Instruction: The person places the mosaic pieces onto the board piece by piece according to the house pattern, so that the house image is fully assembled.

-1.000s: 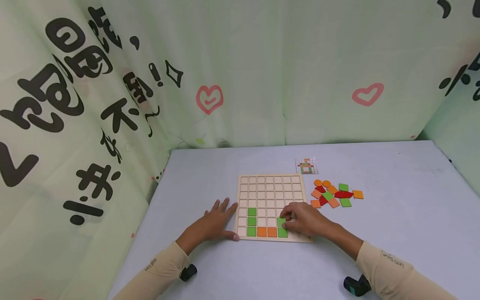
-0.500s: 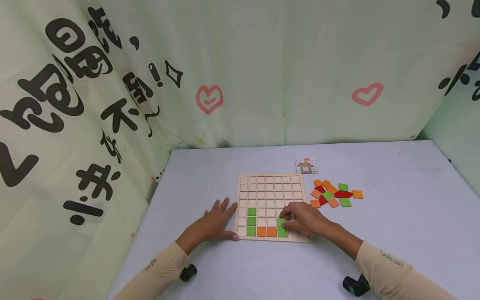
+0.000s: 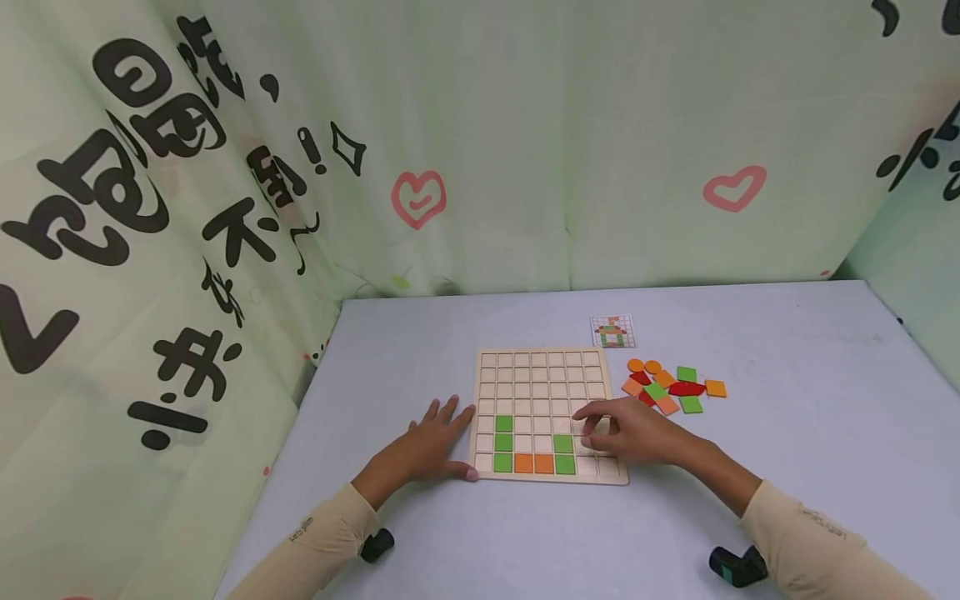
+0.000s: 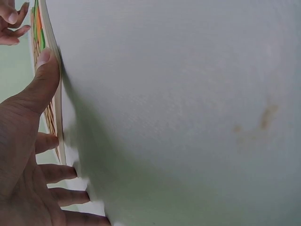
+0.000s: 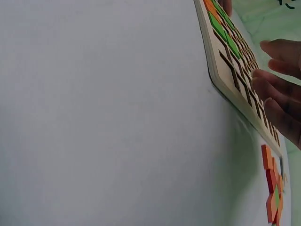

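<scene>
A wooden grid board (image 3: pixel 531 384) lies on the table in the head view. Green square tiles (image 3: pixel 503 443) fill three cells of one left column, and two orange tiles (image 3: pixel 533 463) sit in the bottom row. Two green tiles (image 3: pixel 563 443) stand stacked in the column right of the orange ones. My left hand (image 3: pixel 426 443) rests against the board's left edge, fingers spread and thumb at the lower corner. Over the board's right columns hovers my right hand (image 3: pixel 633 428), thumb and forefinger apart; the right wrist view shows no tile in its fingers (image 5: pixel 277 87).
Loose orange, red and green pieces (image 3: pixel 686 389) lie in a cluster right of the board. Behind it is a small printed card (image 3: pixel 612 332) with a coloured grid pattern. A pale curtain (image 3: pixel 570 167) borders the white table (image 3: pixel 795 400).
My right hand has let go of the upper right green tile, which sits in its cell, and has moved right. My left hand has stayed in place.
</scene>
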A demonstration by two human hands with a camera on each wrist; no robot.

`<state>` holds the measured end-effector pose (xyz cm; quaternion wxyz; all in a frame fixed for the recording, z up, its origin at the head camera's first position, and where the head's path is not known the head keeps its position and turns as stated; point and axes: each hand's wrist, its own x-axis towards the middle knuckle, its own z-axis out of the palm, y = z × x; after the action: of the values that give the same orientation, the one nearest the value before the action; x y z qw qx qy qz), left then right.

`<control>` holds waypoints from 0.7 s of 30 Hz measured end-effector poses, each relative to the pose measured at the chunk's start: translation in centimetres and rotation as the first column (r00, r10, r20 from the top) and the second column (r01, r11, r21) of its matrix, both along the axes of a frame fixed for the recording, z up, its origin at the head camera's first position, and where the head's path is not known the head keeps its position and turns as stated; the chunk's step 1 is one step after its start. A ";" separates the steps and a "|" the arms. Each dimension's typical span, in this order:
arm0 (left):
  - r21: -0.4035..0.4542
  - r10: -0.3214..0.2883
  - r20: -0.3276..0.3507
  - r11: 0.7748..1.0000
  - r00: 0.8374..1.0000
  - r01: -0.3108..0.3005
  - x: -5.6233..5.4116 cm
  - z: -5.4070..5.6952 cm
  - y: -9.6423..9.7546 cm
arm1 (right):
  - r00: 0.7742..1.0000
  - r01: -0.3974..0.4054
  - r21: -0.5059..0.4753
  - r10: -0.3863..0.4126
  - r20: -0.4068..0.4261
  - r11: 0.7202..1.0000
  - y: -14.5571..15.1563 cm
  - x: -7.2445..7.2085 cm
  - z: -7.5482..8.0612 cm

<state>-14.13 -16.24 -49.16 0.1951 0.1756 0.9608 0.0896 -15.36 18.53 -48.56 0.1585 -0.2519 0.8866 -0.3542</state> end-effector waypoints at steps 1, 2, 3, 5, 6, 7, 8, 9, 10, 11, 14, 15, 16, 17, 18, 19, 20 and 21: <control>0.003 -0.001 0.001 1.000 1.000 0.001 0.0 0.0 0.0 | 1.000 0.014 0.005 -0.014 -0.009 1.000 0.4 0.0 0.1; 0.006 -0.002 0.002 1.000 1.000 0.002 0.0 0.0 -0.1 | 0.999 0.029 0.007 -0.029 -0.017 1.000 0.8 0.0 0.2; 0.009 -0.004 0.002 1.000 1.000 0.004 0.0 0.0 -0.1 | 0.999 0.050 0.016 -0.050 -0.022 0.999 1.3 0.0 0.2; 0.013 -0.009 0.001 1.000 1.000 0.009 0.0 0.0 -0.1 | 0.995 0.091 0.016 -0.090 -0.049 0.996 2.3 0.0 0.3; 0.012 -0.012 -0.001 1.000 1.000 0.012 0.0 0.0 -0.1 | 0.992 0.115 0.018 -0.113 -0.063 0.993 2.9 0.0 0.2; 0.011 -0.015 -0.004 1.000 1.000 0.015 0.0 0.0 -0.2 | 0.987 0.140 0.017 -0.139 -0.076 0.990 3.4 0.0 0.2; 0.010 -0.016 -0.006 1.000 1.000 0.016 0.0 -0.1 -0.2 | 0.983 0.164 0.013 -0.162 -0.086 0.986 4.0 0.1 0.1; 0.008 -0.018 -0.008 1.000 1.000 0.018 -0.1 -0.1 -0.2 | 0.977 0.190 0.011 -0.188 -0.098 0.982 4.5 0.1 0.0; 0.006 -0.019 -0.009 1.000 1.000 0.019 -0.1 -0.1 -0.1 | 0.970 0.215 0.009 -0.212 -0.115 0.977 5.1 0.1 -0.1; 0.005 -0.020 -0.008 1.000 1.000 0.020 -0.1 -0.1 -0.1 | 0.964 0.240 0.010 -0.237 -0.125 0.971 5.6 0.1 -0.2; 0.003 -0.018 -0.001 1.000 1.000 0.018 0.0 0.0 -0.1 | 0.940 0.313 0.027 -0.306 -0.151 0.949 7.2 0.1 -0.5; 0.000 -0.017 0.000 1.000 1.000 0.017 -0.1 0.0 -0.1 | 0.931 0.337 0.036 -0.328 -0.158 0.941 7.6 0.1 -0.6; -0.001 -0.015 0.003 1.000 1.000 0.015 -0.1 0.0 -0.1 | 0.922 0.361 0.044 -0.349 -0.165 0.932 8.0 0.1 -0.7; -0.002 -0.013 0.006 1.000 1.000 0.013 -0.1 0.0 0.0 | 0.912 0.384 0.053 -0.370 -0.174 0.922 8.4 0.1 -0.8; -0.004 -0.011 0.006 1.000 1.000 0.011 -0.1 0.0 0.0 | 0.903 0.405 0.060 -0.389 -0.184 0.912 8.7 0.1 -0.9; -0.006 -0.010 0.007 1.000 1.000 0.010 -0.1 0.0 0.0 | 0.893 0.426 0.069 -0.406 -0.195 0.902 9.1 0.1 -1.0; -0.008 -0.009 0.007 1.000 1.000 0.009 -0.1 0.0 0.0 | 0.883 0.444 0.076 -0.421 -0.207 0.893 9.3 0.1 -1.1; -0.008 -0.010 0.006 1.000 1.000 0.010 -0.1 0.0 0.0 | 0.873 0.463 0.083 -0.437 -0.219 0.883 9.6 0.2 -1.2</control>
<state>-14.21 -16.24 -49.16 0.1992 0.1792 0.9596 0.0853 -15.16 28.16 -49.81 0.0009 -0.0606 0.9535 -0.2951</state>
